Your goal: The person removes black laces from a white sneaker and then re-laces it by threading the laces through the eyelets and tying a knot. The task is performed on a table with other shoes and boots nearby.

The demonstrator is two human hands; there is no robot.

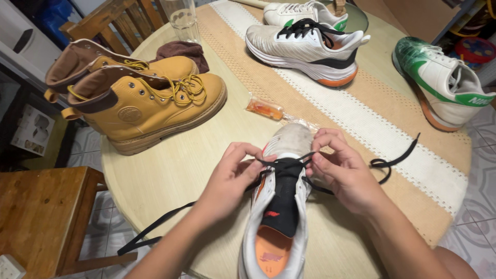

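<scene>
The white sneaker (281, 206) is lying on the round table (170, 175) near its close edge, long axis running away from the person, toe pointing outward, while the left hand (230, 178) and right hand (343, 168) are each pinching its black lace (289, 163).

A small clear plastic packet (264, 109) with orange contents is seen lying on the round table (170, 170), between the tan boots (139, 98) and the cloth runner (361, 119). A white carton (32, 129) with dark printing is seen on the floor at the left edge.
</scene>
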